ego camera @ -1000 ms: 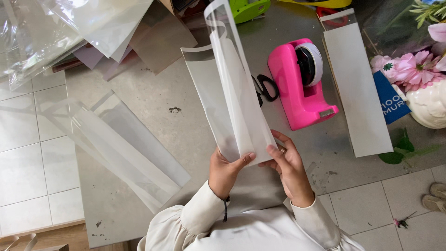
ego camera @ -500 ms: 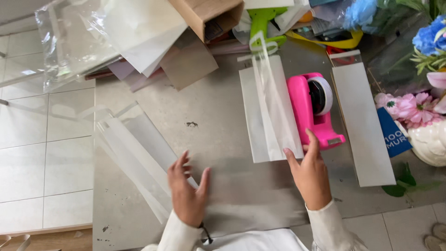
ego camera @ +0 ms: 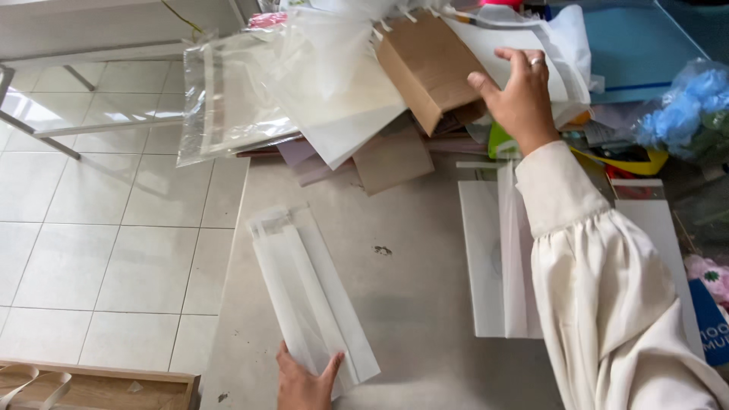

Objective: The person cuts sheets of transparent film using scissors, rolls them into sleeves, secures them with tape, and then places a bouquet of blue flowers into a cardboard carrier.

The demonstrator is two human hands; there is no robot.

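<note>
Fingers of the left hand (ego camera: 304, 383) are spread flat and pressed on the near end of a stack of clear sleeves (ego camera: 311, 292), which is laid on the grey table (ego camera: 410, 281) at its left side, running from near to far with a slight tilt. Nothing is gripped by this hand; only the thumb and fingertips are seen at the near edge of the view.

Far across the table, the right hand (ego camera: 520, 95) is stretched out on a long cream sleeve (ego camera: 607, 288), its fingers wide and resting against a white sheet (ego camera: 562, 53) at the far right, just beside a brown paper bag (ego camera: 425, 64). Whether the sheet is pinched cannot be told. A ring is worn on one finger.

Under that arm a second clear sleeve (ego camera: 493, 258) is laid flat on the table, well apart from the stack at the left. A white strip (ego camera: 657, 220) is partly covered by the arm further right.

At the far edge a heap of clear plastic bags (ego camera: 243, 99) and paper is piled, with a brown card (ego camera: 391, 159) just near of it. Blue flowers in wrap (ego camera: 695, 95) are seen at the far right, and pink flowers (ego camera: 710, 277) at the right edge. White floor tiles (ego camera: 106, 228) are seen to the left, with a wooden tray (ego camera: 99, 387) at the near left corner.
</note>
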